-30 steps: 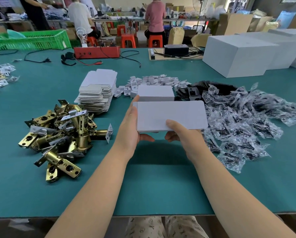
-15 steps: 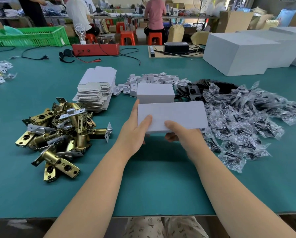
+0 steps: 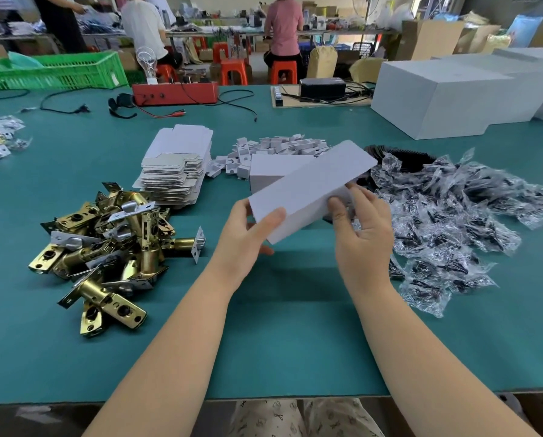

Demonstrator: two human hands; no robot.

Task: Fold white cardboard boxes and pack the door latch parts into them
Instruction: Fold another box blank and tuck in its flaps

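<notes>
Holding: box [image 3: 311, 187] tilted above the surface [image 3: 279, 342], left hand [image 3: 248, 234] pinching its near corner, right hand [image 3: 363, 228] fingers curled at its right underside; grip there unclear.
Risk: one-corner pinch, box may slip or crease mid-fold.
Left: latches [image 3: 106, 244] piled close, an elbow could knock them.
Right: bags [image 3: 453, 222] crowd the wrist.
Room: bare surface toward the near edge.
</notes>
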